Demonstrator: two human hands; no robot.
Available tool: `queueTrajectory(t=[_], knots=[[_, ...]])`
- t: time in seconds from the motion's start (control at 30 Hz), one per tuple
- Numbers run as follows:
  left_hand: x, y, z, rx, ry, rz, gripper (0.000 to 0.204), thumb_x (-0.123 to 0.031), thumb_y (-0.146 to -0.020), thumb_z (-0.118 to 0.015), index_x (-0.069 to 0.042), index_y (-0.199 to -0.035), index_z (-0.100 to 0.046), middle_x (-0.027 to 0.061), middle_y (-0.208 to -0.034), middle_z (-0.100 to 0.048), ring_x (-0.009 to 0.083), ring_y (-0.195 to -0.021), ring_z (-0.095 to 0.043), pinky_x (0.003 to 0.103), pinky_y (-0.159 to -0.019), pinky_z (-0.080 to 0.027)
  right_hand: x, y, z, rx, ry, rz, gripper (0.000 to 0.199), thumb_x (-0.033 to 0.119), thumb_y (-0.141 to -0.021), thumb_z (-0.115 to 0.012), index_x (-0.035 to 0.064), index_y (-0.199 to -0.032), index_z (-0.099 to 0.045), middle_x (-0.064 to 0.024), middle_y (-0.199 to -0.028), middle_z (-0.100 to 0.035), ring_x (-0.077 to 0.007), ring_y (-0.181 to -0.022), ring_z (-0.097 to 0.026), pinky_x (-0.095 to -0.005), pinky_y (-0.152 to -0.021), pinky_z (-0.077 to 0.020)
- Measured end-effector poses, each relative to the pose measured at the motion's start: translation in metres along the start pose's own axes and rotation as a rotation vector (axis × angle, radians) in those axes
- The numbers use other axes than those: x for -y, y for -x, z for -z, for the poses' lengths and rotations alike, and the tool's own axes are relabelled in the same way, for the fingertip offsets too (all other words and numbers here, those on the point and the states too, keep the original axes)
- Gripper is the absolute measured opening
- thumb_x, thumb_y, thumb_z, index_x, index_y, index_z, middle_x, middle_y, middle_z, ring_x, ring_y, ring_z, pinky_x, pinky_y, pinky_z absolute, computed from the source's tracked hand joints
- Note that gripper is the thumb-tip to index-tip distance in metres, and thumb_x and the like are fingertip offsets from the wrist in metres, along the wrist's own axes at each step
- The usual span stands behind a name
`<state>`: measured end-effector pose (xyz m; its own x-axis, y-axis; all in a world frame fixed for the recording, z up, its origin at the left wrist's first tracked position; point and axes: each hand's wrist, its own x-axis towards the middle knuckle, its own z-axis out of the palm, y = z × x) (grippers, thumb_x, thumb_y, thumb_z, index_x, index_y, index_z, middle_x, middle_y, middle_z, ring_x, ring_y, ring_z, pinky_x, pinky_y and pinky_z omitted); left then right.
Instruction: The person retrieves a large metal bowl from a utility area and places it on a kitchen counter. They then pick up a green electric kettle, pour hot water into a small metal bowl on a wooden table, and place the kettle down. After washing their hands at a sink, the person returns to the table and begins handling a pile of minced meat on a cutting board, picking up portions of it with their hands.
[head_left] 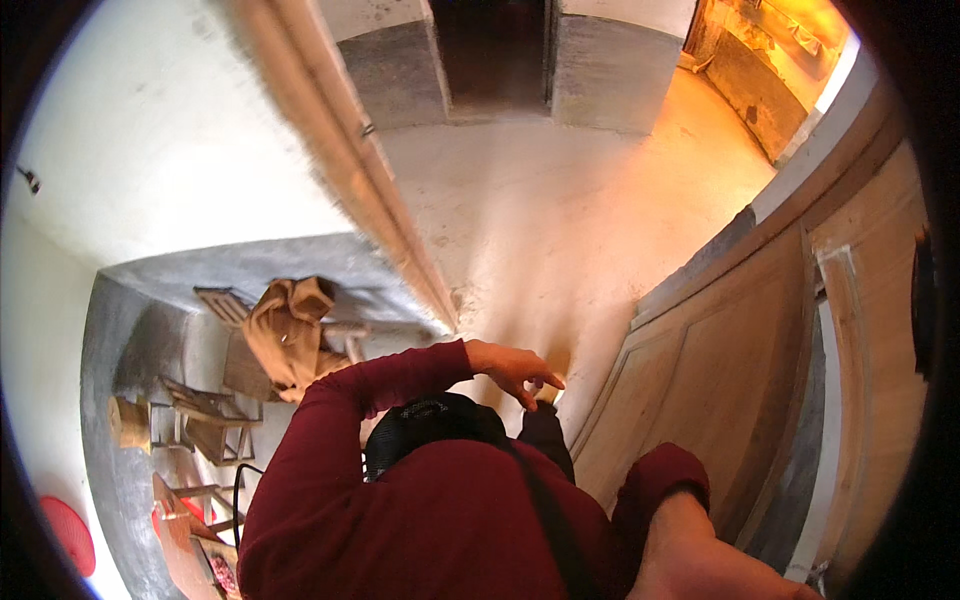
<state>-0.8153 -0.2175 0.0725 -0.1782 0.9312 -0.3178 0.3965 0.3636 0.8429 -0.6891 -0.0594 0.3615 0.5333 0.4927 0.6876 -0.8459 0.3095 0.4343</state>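
My left hand (515, 372) hangs in front of my body with its fingers slightly bent and apart, and nothing shows in it. Below its fingertips is my foot, at the end of a dark trouser leg (545, 435). My right hand (715, 570) reaches back at the lower right edge. Its wrist shows below the pushed-up maroon sleeve, but the fingers are out of the picture. Close beside that arm stands a wooden door (700, 400) with panels. A black bag or pouch (430, 425) sits against my body, with a dark strap over the maroon top.
A wooden door frame post (340, 130) rises at the left of the opening. Beyond it the pale floor (510, 210) leads to a dark doorway (495, 55). Left are wooden chairs (210, 420), a brown garment (290, 335) over one, and a red round object (68, 535).
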Motion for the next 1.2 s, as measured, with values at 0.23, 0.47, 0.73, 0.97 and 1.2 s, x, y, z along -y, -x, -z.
queueTrajectory(t=[0.23,0.47,0.73,0.97,1.2], knots=[[0.049,-0.076,0.177,-0.104,0.018,0.096,0.068,-0.03,-0.075,-0.068,-0.012,-0.132,-0.036,0.0203,-0.112,-0.055,0.0302,-0.103,-0.054,0.039,-0.086,-0.043,-0.187,0.069,0.052,-0.118,-0.063,0.051,0.044,0.028,-0.086,-0.048,0.0091,-0.125,-0.042,-0.0091,-0.137,-0.032,-0.0272,-0.125,-0.028,-0.046,-0.105,-0.0182],[0.084,-0.135,0.343,-0.248,0.073,0.14,0.064,-0.029,-0.078,-0.065,-0.018,-0.133,-0.035,0.0187,-0.113,-0.055,0.0293,-0.105,-0.053,0.038,-0.085,-0.043,-0.379,0.159,0.092,-0.292,-0.854,-0.125,0.038,0.026,-0.09,-0.042,0.0103,-0.124,-0.045,-0.0086,-0.138,-0.031,-0.0251,-0.126,-0.027,-0.0425,-0.105,-0.0185],[0.182,-0.242,0.56,-0.156,0.086,0.08,0.065,-0.029,-0.078,-0.065,-0.018,-0.134,-0.034,0.02,-0.11,-0.056,0.0274,-0.103,-0.054,0.037,-0.087,-0.042,-0.598,0.305,0.196,-0.168,0.42,0.041,0.035,0.042,-0.093,-0.028,0.0223,-0.115,-0.046,-0.0069,-0.13,-0.037,-0.0241,-0.117,-0.038,-0.0526,-0.094,-0.032],[0.225,-0.395,0.781,-0.047,-0.003,-0.022,0.062,-0.026,-0.078,-0.065,-0.014,-0.131,-0.037,0.0172,-0.114,-0.055,0.0262,-0.103,-0.054,0.037,-0.087,-0.043,-0.764,0.408,0.362,0.705,0.733,-0.359,0.034,0.028,-0.093,-0.032,0.0016,-0.105,-0.05,-0.0219,-0.125,-0.038,-0.0337,-0.101,-0.048,-0.0493,-0.085,-0.0409],[0.204,-0.587,0.892,0.237,-0.045,-0.096,0.061,-0.027,-0.077,-0.066,-0.013,-0.131,-0.039,0.0153,-0.11,-0.057,0.0252,-0.104,-0.054,0.036,-0.087,-0.043,-0.85,0.419,0.489,0.489,0.959,-1.271,0.04,0.017,-0.092,-0.03,-0.0047,-0.08,-0.06,-0.0147,-0.078,-0.062,-0.0214,-0.069,-0.057,-0.0314,-0.066,-0.0447]])
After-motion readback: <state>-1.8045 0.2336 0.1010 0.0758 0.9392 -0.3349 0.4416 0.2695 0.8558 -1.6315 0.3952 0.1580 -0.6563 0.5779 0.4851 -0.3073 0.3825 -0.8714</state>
